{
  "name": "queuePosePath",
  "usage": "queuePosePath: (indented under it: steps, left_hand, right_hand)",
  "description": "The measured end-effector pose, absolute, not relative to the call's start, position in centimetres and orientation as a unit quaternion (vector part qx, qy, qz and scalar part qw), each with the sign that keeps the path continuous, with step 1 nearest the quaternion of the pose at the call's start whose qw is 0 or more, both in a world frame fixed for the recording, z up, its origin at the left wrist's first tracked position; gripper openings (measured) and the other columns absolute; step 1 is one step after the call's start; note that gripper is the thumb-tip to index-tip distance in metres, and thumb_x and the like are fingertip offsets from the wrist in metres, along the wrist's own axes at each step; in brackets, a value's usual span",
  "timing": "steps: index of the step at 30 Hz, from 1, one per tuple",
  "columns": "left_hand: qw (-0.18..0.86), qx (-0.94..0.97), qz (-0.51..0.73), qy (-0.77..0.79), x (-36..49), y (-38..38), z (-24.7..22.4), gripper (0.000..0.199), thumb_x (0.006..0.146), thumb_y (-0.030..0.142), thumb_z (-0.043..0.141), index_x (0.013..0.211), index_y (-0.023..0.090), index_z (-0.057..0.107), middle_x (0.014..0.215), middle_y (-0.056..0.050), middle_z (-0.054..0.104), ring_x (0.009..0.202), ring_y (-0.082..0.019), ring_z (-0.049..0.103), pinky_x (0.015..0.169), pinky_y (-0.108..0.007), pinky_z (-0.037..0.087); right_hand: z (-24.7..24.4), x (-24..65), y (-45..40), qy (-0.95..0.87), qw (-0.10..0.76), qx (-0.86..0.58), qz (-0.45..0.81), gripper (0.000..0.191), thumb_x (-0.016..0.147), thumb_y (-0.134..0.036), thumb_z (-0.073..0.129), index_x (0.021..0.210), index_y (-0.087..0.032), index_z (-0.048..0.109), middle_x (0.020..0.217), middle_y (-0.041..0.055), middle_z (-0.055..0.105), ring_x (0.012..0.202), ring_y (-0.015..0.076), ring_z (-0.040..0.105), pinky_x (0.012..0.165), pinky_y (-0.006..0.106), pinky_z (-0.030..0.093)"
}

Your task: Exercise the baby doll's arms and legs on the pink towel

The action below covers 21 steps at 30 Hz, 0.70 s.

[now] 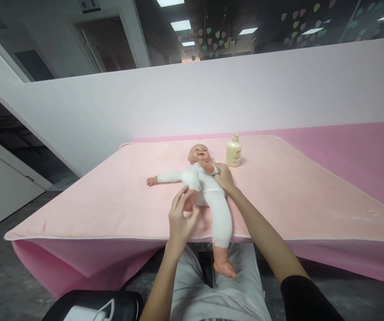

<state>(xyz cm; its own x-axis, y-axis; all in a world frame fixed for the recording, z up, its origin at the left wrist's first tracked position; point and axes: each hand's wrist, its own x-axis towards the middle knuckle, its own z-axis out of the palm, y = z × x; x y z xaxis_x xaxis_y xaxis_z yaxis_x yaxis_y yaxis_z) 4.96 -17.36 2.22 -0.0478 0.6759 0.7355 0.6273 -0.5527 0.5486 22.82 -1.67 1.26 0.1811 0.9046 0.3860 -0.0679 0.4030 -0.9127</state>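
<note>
A baby doll [212, 189] with a white cloth body lies on its back on the pink towel [111, 196], its head toward the wall. One of its legs is bent up toward its belly; the other hangs over the table's front edge. My left hand [181, 216] has its fingers curved around the foot of the bent leg. With my right hand [224, 176] I hold the doll's arm near its wrist, across its chest. Just beyond my right hand a cream pump bottle [233, 152] stands upright.
A pink cloth [362, 151] lies under the towel and hangs over the front edge. Behind the table rises a white wall [212, 98] with glass above. A black seat [128, 303] with a white object is at the lower left.
</note>
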Motion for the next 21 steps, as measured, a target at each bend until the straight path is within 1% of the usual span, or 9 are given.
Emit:
queuePosePath:
  steps: [3,5,8,9,11,13,15,18,21]
  left_hand:
    - [0.067,0.699,0.534,0.471,5.6,-14.8,2.1,0.04,0.075,0.006,0.051,0.11,0.021,0.063,0.132,-0.009,0.057,0.125,-0.023,0.053,0.106,-0.039,0.045]
    - [0.073,0.694,0.535,0.477,5.6,-15.4,2.0,0.041,0.075,0.007,0.052,0.112,0.021,0.063,0.134,-0.008,0.057,0.125,-0.023,0.053,0.105,-0.038,0.045]
    - [0.042,0.683,0.535,0.495,4.8,-19.3,2.2,0.039,0.078,0.012,0.054,0.114,0.023,0.063,0.133,-0.008,0.058,0.121,-0.025,0.057,0.1,-0.038,0.05]
    - [0.024,0.68,0.531,0.505,4.5,-21.0,2.2,0.039,0.077,0.013,0.055,0.113,0.024,0.063,0.132,-0.008,0.059,0.117,-0.025,0.06,0.096,-0.037,0.052]
    - [0.003,0.682,0.509,0.525,3.9,-24.3,2.2,0.039,0.075,0.012,0.056,0.11,0.027,0.065,0.128,-0.007,0.062,0.108,-0.025,0.065,0.084,-0.033,0.057]
    - [0.015,0.699,0.472,0.537,3.2,-26.7,1.8,0.041,0.072,0.012,0.057,0.108,0.03,0.066,0.126,-0.005,0.064,0.098,-0.024,0.069,0.071,-0.028,0.06]
    - [0.034,0.715,0.441,0.542,2.4,-27.9,1.6,0.043,0.071,0.013,0.056,0.108,0.031,0.067,0.125,-0.005,0.064,0.092,-0.023,0.071,0.066,-0.026,0.059]
    - [0.046,0.716,0.434,0.545,0.8,-27.9,2.1,0.041,0.073,0.015,0.055,0.109,0.031,0.068,0.125,-0.005,0.064,0.099,-0.023,0.069,0.075,-0.028,0.059]
    - [0.035,0.689,0.484,0.538,-0.3,-25.9,3.8,0.04,0.074,0.017,0.057,0.111,0.028,0.067,0.125,-0.005,0.064,0.11,-0.025,0.064,0.087,-0.032,0.055]
  right_hand:
    - [1.1,23.0,-1.7,-0.64,0.586,-0.422,0.262,0.053,0.056,0.004,0.049,0.093,-0.024,0.073,0.095,0.0005,0.071,0.093,0.0205,0.056,0.099,0.036,0.039]
    - [1.0,23.0,-1.6,-0.626,0.597,-0.434,0.253,0.048,0.059,0.0,0.05,0.095,-0.022,0.072,0.095,0.001,0.071,0.09,0.0201,0.057,0.093,0.034,0.043]
    - [0.7,22.8,-1.3,-0.525,0.652,-0.457,0.301,0.028,0.064,-0.01,0.057,0.087,-0.021,0.069,0.087,-0.0009,0.07,0.082,0.0181,0.058,0.078,0.029,0.048]
    - [0.6,22.8,-1.1,-0.476,0.673,-0.468,0.317,0.024,0.064,-0.013,0.059,0.085,-0.022,0.067,0.083,-0.0023,0.069,0.079,0.0172,0.058,0.073,0.027,0.049]
    - [0.1,22.8,-0.4,-0.371,0.715,-0.489,0.335,0.023,0.061,-0.014,0.061,0.082,-0.023,0.063,0.077,-0.0048,0.066,0.072,0.0151,0.058,0.065,0.024,0.049]
    - [-0.6,23.2,0.4,-0.264,0.748,-0.496,0.353,0.026,0.06,-0.012,0.061,0.084,-0.023,0.059,0.074,-0.0061,0.063,0.067,0.0136,0.057,0.061,0.023,0.049]
    - [-1.3,23.7,1.3,-0.167,0.769,-0.483,0.383,0.025,0.062,-0.013,0.059,0.084,-0.023,0.055,0.072,-0.0061,0.06,0.064,0.0134,0.058,0.059,0.024,0.05]
    - [-1.9,24.5,2.0,-0.093,0.783,-0.448,0.422,0.016,0.067,-0.014,0.055,0.079,-0.023,0.05,0.066,-0.0055,0.056,0.062,0.0144,0.059,0.056,0.025,0.05]
    - [-1.7,24.7,1.8,-0.117,0.794,-0.445,0.398,0.019,0.066,-0.011,0.056,0.079,-0.023,0.051,0.068,-0.0055,0.058,0.065,0.0141,0.059,0.058,0.024,0.05]
